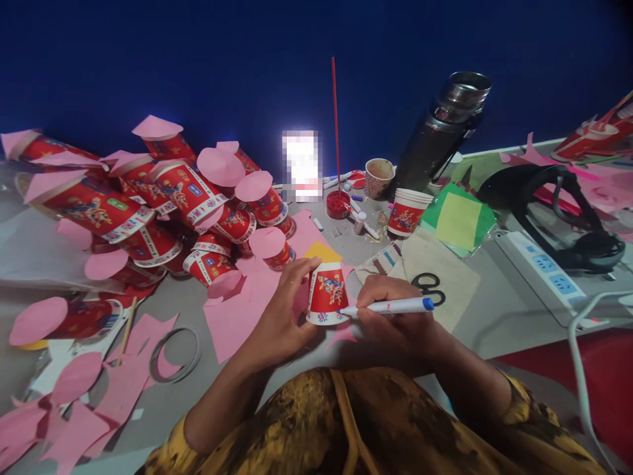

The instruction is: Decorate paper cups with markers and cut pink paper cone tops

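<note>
My left hand point(285, 315) is closed round the left side of a red paper cup point(326, 295), held upside down with its white patterned rim towards me. A yellow-orange piece of paper point(324, 251) shows at the cup's far end. In my right hand point(388, 311) is a white marker pen point(403, 306) with a blue end. Its tip meets the cup near the lower right, by the patterned rim. Under and behind the cup lie sheets of pink paper point(232, 323).
Red cups with pink paper tops point(185, 191) are piled at the left. Pink scraps point(79, 429) and a tape roll point(175, 355) lie nearer. Rightward are scissors point(429, 289), stacked cups point(406, 214), a dark flask point(438, 132), green paper point(452, 221) and a power strip point(541, 274).
</note>
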Available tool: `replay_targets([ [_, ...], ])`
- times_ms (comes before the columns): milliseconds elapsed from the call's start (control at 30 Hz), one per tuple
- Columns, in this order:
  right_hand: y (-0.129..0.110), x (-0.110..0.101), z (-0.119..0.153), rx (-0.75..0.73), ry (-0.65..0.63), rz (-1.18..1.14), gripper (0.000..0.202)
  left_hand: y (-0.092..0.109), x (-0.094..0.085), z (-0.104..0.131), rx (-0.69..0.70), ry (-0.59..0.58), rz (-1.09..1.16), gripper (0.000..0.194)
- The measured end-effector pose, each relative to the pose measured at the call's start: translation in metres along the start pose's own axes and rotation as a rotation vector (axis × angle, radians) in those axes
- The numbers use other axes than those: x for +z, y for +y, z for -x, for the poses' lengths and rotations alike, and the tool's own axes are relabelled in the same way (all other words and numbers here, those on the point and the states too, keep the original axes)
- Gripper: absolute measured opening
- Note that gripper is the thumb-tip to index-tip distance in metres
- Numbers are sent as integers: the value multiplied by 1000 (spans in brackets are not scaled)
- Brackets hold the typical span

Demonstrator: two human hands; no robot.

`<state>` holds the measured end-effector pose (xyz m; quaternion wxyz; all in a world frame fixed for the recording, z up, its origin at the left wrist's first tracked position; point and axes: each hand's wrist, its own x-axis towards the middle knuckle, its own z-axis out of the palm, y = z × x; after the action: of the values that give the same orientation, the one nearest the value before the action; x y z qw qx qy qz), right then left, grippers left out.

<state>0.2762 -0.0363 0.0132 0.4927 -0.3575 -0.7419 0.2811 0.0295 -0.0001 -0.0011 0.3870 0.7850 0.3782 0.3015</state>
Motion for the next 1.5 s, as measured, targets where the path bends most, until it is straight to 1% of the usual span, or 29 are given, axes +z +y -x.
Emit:
replay_targets([
  [167, 1, 0, 0, -11, -3, -4, 7, 1, -1, 0, 4, 3, -6, 92],
  [333, -3, 0, -1, 30, -24, 28, 9, 1, -1, 0, 3, -3, -4, 92],
  [533, -4, -1, -3, 25, 21, 1, 12, 1, -1, -1, -7, -6, -8, 91],
  [800, -2, 1, -2, -3, -23, -4, 9, 2, -1, -1, -7, -14, -9, 91],
  [967, -4, 1, -4, 62, 17, -2, 12, 1, 0, -1, -11, -3, -13, 88],
  [1200, -5, -2, -4, 99, 33, -35, 13, -2, 0, -1, -52, 2, 65, 92],
  [1367, -2, -5, -3, 116, 81, -44, 13, -4, 0, 1, -53, 10, 119, 94],
  [1500, -3, -5, -2, 81, 40, -40, 16, -3, 1, 1, -68, 17, 144, 94],
])
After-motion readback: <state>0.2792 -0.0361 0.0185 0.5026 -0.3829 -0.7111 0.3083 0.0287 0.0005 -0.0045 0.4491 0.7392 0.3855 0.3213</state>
